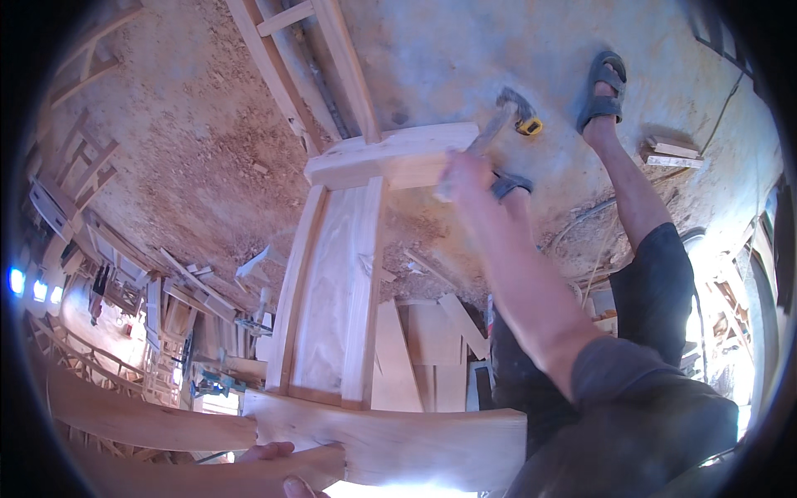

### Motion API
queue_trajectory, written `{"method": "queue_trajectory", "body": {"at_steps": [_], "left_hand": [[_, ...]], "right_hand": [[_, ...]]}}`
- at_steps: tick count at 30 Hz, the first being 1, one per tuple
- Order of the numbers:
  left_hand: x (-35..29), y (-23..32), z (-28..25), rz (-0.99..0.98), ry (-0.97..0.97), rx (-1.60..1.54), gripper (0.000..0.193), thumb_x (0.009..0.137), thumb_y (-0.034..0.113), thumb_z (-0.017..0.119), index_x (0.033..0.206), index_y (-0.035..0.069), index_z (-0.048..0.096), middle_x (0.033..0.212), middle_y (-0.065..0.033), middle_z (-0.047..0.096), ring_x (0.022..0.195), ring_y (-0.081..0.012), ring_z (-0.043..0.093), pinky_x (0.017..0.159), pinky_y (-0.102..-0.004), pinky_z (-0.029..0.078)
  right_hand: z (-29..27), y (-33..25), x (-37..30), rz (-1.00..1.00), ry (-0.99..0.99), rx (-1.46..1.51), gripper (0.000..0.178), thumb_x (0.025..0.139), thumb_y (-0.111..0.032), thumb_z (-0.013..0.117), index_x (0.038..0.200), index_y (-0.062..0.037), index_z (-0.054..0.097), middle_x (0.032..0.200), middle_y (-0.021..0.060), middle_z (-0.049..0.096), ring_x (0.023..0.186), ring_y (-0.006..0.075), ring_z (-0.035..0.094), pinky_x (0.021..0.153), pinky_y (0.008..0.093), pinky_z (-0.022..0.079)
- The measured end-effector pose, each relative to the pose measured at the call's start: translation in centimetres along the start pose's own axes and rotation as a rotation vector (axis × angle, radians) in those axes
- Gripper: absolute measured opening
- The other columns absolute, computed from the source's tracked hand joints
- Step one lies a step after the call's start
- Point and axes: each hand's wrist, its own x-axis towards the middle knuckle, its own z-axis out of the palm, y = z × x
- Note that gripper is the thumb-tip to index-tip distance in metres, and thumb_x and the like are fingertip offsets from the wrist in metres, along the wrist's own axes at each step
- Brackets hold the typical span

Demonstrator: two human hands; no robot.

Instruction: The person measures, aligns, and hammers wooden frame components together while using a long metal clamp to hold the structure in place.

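Note:
My right hand [465, 176], smeared by motion, is closed round the handle of a hammer [496, 126]. Its dark head is blurred, above the floor in this view. Below and to the left of that hand stands a wooden frame with a pale panel [324, 290] between two side rails. A thick wooden beam [398, 162] crosses its far end; a wider board [432, 444] crosses the near end. At the lower edge my left hand [270, 452] grips a curved wooden piece [311, 469] that meets the near board. Part of that hand is hidden by the wood.
A yellow-and-black tape measure [529, 126] appears on the floor beyond the hammer. Wooden slats [349, 66] extend from the far beam. Loose boards [427, 332] lie beside the panel, small wood strips [672, 152] at right. My sandalled foot [604, 91] is on the dusty floor.

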Motion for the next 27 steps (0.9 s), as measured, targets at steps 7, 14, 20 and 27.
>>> {"method": "queue_trajectory", "body": {"at_steps": [7, 14, 20, 27], "left_hand": [[0.8, 0.0, 0.1, 0.027, -0.019, -0.008, 0.067, 0.084, 0.034, 0.061, 0.127, -0.011, 0.039, 0.108, -0.0242, 0.055, 0.088, -0.0296, 0.057, 0.079, -0.0368, 0.047], [0.2, 0.2, 0.1, 0.013, -0.021, -0.004, 0.066, 0.084, 0.034, 0.061, 0.127, -0.011, 0.04, 0.107, -0.0242, 0.055, 0.088, -0.0295, 0.057, 0.078, -0.0367, 0.047], [1.2, -0.2, 0.4, 0.03, -0.021, -0.009, 0.066, 0.084, 0.034, 0.061, 0.127, -0.011, 0.04, 0.107, -0.0242, 0.055, 0.088, -0.0294, 0.057, 0.078, -0.0366, 0.047], [0.5, -0.1, 0.2, 0.022, -0.019, 0.006, 0.065, 0.084, 0.034, 0.061, 0.126, -0.011, 0.041, 0.107, -0.0242, 0.055, 0.087, -0.0293, 0.057, 0.078, -0.0364, 0.047]], "right_hand": [[8.4, 4.2, -4.7, 0.005, -0.429, -0.26, 0.012, 0.082, -0.008, 0.067, 0.089, 0.0009, 0.064, 0.075, 0.0125, 0.064, 0.061, 0.0205, 0.063, 0.051, 0.0343, 0.051], [-6.7, -7.5, 2.2, -0.282, 0.02, 0.052, 0.016, 0.079, -0.009, 0.069, 0.071, -0.0032, 0.056, 0.059, 0.0084, 0.056, 0.046, 0.0189, 0.055, 0.041, 0.0324, 0.046], [-0.6, -1.2, 0.4, -0.386, 0.299, 0.328, 0.01, 0.085, -0.008, 0.057, 0.088, -0.0044, 0.048, 0.077, 0.0109, 0.06, 0.06, 0.0203, 0.06, 0.046, 0.0341, 0.047], [9.6, 5.7, -4.2, -0.017, -0.418, -0.007, 0.024, 0.074, 0.004, 0.058, 0.097, 0.0086, 0.055, 0.08, 0.0218, 0.062, 0.048, 0.0267, 0.059, 0.037, 0.0404, 0.043]]}}
